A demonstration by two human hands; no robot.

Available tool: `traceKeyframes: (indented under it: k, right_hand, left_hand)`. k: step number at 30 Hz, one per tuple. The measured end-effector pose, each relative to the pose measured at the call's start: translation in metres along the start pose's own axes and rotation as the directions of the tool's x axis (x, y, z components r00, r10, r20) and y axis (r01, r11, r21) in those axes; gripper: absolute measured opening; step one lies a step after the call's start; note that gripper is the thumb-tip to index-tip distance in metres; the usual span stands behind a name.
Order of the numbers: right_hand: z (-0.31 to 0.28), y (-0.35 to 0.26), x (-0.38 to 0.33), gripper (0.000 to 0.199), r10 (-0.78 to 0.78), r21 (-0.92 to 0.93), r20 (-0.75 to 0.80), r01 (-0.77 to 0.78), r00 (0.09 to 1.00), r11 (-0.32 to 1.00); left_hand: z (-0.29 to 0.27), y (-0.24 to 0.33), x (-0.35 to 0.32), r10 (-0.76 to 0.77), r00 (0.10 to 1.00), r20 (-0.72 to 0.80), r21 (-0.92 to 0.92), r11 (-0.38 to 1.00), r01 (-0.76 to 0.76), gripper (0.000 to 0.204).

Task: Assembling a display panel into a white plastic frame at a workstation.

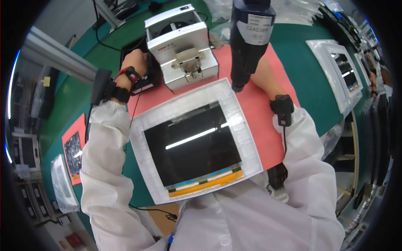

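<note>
My left hand (135,62) is at the left side of a white and silver boxy machine (184,54) with a metal clamp on its front. Its fingers look curled against a black object (151,70) whose kind I cannot make out. My right hand (264,75) is behind a dark, label-bearing cylindrical device (247,50) that narrows to a tip, so its fingers are hidden. Between my forearms a dark display panel (192,144) with an orange and blue strip along its near edge lies in a white foam tray (144,175).
A pink mat (268,138) lies under the tray on a green table (295,54). At right is another foam tray (331,67) with a panel. A wrapped dark panel (74,152) sits on a pink sheet at left. A grey metal post (58,52) slants in from the upper left.
</note>
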State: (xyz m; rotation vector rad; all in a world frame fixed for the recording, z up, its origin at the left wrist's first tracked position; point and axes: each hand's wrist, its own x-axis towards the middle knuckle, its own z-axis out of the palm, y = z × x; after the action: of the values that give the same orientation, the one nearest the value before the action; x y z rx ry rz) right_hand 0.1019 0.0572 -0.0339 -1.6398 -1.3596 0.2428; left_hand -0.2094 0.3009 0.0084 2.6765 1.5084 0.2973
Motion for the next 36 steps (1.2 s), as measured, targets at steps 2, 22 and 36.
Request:
traceKeyframes:
  k: [2,22,36]
  right_hand:
    - [0.006,-0.005,0.005,0.025,-0.034,0.03,-0.001,0.034,0.999,0.999]
    - [-0.091,-0.206,-0.031,0.009,-0.069,0.038,0.872,0.072,0.485,0.997]
    - [0.109,-0.234,-0.055,0.013,-0.333,0.35,0.739,0.089,0.586,0.932]
  left_hand:
    - [0.003,-0.018,0.003,0.055,0.998,-0.022,-0.035,0.998,-0.055,0.036]
    - [-0.072,-0.016,-0.255,0.248,0.807,0.536,-0.673,-0.451,0.586,0.01]
    - [-0.059,0.004,-0.273,0.312,0.838,0.448,-0.681,-0.488,0.546,0.011]
